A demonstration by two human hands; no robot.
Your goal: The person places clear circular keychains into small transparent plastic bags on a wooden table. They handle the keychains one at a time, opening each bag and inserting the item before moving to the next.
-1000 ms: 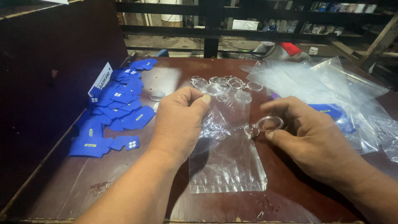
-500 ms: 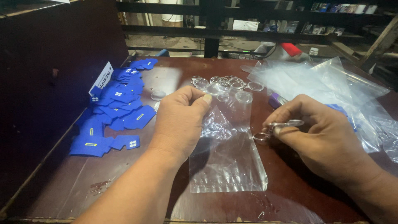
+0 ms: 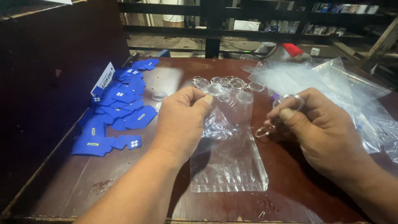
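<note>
My left hand point(image 3: 182, 120) pinches the upper edge of a small clear plastic bag point(image 3: 227, 161) that lies flat on the dark wooden table point(image 3: 74, 186), lifting and crumpling its mouth. My right hand point(image 3: 319, 128) holds a clear round keychain piece point(image 3: 289, 99) between thumb and fingers, with a metal ring point(image 3: 262, 132) dangling below it, just right of the bag's mouth. Several more clear round pieces point(image 3: 226, 85) lie beyond the bag.
A spread of blue flat tags point(image 3: 118, 112) covers the table's left side, with a white label card point(image 3: 103, 78) among them. A heap of clear plastic bags point(image 3: 331, 83) fills the right side. A dark wall stands at left and shelving at the back.
My right hand has turned the clear keychain piece upward and lifted it slightly, so the metal ring now hangs below. My left hand has kept its pinch on the bag.
</note>
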